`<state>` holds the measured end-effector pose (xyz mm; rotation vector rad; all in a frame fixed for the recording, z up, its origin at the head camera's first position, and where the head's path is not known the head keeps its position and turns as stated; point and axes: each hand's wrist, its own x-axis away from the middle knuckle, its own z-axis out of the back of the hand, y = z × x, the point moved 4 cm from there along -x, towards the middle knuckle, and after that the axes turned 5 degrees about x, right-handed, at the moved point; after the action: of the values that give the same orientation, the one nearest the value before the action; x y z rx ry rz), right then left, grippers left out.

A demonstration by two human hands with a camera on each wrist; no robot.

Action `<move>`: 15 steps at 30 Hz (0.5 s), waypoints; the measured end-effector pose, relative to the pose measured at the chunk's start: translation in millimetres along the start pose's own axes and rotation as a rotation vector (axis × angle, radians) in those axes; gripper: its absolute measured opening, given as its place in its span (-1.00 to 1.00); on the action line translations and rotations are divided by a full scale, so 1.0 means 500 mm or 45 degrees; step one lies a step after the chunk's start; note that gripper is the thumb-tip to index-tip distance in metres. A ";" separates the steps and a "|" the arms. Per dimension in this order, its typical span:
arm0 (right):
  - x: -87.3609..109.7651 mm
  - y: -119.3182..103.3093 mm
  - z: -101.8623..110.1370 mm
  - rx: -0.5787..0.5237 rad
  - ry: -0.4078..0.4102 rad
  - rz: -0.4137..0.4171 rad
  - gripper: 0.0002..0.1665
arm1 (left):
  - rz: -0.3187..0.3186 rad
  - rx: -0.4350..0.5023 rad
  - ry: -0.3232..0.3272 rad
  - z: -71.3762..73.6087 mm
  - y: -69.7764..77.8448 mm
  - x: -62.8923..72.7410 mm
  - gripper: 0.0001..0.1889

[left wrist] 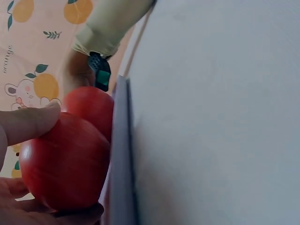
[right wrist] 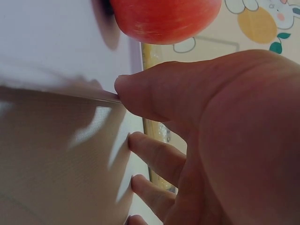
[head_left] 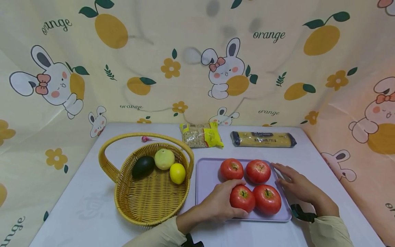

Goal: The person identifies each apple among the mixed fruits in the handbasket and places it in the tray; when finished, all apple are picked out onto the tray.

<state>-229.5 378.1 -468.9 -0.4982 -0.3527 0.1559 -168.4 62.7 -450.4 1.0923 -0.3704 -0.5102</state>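
My left hand [head_left: 216,202] grips the front left red apple [head_left: 242,199], its thumb and fingers on opposite sides. In the left wrist view this apple [left wrist: 65,164] sits between thumb and fingers, overlapping another behind it. Several red apples are grouped on a lilac tray [head_left: 206,180]; the front right one [head_left: 267,200] sits right against the gripped one. At the tray's right edge is my right hand [head_left: 299,187], fingers extended. The right wrist view has its thumb [right wrist: 154,91] on the tray rim, the other fingers spread outside it, below an apple [right wrist: 166,18].
Left of the tray stands a wicker basket [head_left: 121,206] with a tall handle, holding an avocado [head_left: 143,167], a pale green round fruit [head_left: 164,159] and a lemon [head_left: 177,173]. Behind lie a lollipop [head_left: 145,139], a yellow clear bag [head_left: 202,135] and a spaghetti pack [head_left: 263,139].
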 end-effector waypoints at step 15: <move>0.002 -0.001 0.000 -0.003 0.005 -0.001 -0.03 | -0.035 -0.303 0.009 -0.003 -0.002 0.001 -0.09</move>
<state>-228.6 377.9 -468.6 -0.5011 -0.3496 0.1539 -167.4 63.1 -451.6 0.8695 -0.2809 -0.5594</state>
